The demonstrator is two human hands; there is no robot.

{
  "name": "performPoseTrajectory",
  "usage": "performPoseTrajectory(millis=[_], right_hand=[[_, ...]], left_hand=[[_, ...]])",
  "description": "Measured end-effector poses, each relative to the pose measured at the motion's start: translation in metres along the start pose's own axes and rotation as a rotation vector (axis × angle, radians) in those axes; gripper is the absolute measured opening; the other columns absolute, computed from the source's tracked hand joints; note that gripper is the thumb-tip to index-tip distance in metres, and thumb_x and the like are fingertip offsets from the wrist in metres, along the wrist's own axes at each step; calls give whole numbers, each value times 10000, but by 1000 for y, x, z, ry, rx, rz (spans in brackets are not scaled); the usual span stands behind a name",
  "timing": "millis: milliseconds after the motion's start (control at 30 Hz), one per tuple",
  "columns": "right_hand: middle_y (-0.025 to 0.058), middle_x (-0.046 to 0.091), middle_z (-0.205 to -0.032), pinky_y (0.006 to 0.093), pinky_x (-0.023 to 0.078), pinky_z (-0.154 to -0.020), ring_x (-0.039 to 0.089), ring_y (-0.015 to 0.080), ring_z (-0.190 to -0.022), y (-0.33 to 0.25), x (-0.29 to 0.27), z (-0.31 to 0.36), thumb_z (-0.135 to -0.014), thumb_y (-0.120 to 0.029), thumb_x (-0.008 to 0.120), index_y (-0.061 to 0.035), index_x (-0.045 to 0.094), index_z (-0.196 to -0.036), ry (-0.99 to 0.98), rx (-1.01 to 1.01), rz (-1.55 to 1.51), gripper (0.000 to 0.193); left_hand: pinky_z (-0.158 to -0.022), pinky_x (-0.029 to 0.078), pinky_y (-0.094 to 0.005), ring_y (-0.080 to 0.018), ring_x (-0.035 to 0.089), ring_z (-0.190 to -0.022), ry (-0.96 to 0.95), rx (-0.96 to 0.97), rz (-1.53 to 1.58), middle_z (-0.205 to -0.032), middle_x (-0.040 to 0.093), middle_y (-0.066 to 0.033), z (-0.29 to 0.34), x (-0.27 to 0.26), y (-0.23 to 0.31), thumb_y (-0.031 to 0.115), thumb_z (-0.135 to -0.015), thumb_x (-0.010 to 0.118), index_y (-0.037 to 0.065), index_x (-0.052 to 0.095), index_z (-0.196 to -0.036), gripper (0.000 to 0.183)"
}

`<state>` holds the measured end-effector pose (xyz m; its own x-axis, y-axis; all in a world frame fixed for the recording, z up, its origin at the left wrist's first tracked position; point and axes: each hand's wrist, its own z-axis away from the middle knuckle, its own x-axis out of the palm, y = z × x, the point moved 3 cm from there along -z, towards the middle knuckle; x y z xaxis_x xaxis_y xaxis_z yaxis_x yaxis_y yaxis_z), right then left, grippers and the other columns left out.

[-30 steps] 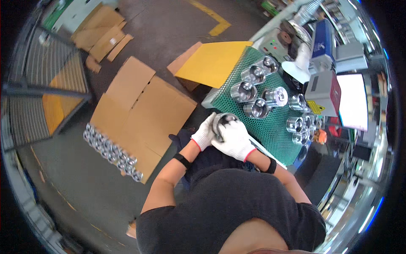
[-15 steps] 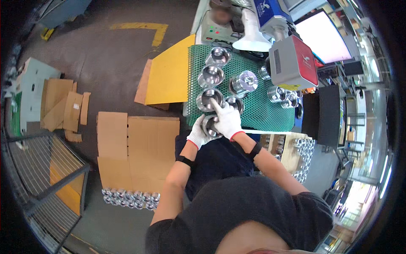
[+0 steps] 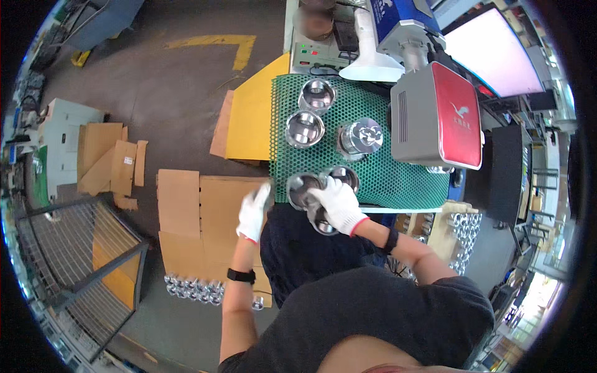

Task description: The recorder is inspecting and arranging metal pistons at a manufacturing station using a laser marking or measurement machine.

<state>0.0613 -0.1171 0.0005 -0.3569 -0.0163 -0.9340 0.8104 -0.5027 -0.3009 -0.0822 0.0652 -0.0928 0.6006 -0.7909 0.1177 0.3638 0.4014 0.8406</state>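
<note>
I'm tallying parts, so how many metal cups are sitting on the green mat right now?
5: two open cups at the far left, one mid-mat, two at the near edge by the right hand. Others may be hidden.

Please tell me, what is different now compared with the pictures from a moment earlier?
The white-gloved left hand has let go of the shiny round metal part and moved away to the left. The white-gloved right hand still grips that part at the edge of the green perforated mat. The metal cups on the mat stayed.

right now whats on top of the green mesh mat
Three shiny metal cups stand free on the green mesh mat; more sit under the gloved right hand. A grey machine head covers its right part.
</note>
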Motion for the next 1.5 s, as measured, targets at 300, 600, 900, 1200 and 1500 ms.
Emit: performPoseTrajectory(millis=[300,600,900,1200,1500], right_hand=[[168,594,-968,425,522,-692,642,325,-873,83,-37,90,-810,-180,635,-175,676,-966,-339,-37,156,162],[218,578,-960,475,496,-732,600,393,-871,135,-55,148,-703,-92,698,-146,628,-1059,-330,289,49,366],[232,585,-993,476,482,-761,586,402,-925,84,-72,121,-690,-206,774,-134,628,-1118,-368,-42,136,458],[237,551,-1049,488,454,-860,547,439,-994,-43,4,136,-663,9,632,-125,581,-1186,-385,-526,136,542],[251,613,-1051,479,463,-907,575,422,-1031,-197,184,208,-658,-44,617,-90,577,-1215,-659,-856,253,560]], left_hand=[[-1158,184,-528,-264,454,-1258,-85,830,-1837,-1251,569,-72,-134,152,166,185,-821,622,148,564,-1251,435],[-1146,244,-459,-224,587,-1024,-322,1017,-1820,-1026,645,-53,-161,161,163,87,-847,537,152,640,-1132,310],[-1100,293,-471,-231,633,-838,348,660,-1581,-772,654,-64,-9,89,79,141,-799,570,140,658,-973,195],[-1011,357,-437,-287,639,-1031,1174,-203,-1072,-962,709,-96,365,45,-196,257,-631,660,144,717,-927,321],[-1030,319,-394,-273,687,-830,1188,-959,-617,-852,723,-126,607,126,-391,327,-664,675,113,748,-921,342]])
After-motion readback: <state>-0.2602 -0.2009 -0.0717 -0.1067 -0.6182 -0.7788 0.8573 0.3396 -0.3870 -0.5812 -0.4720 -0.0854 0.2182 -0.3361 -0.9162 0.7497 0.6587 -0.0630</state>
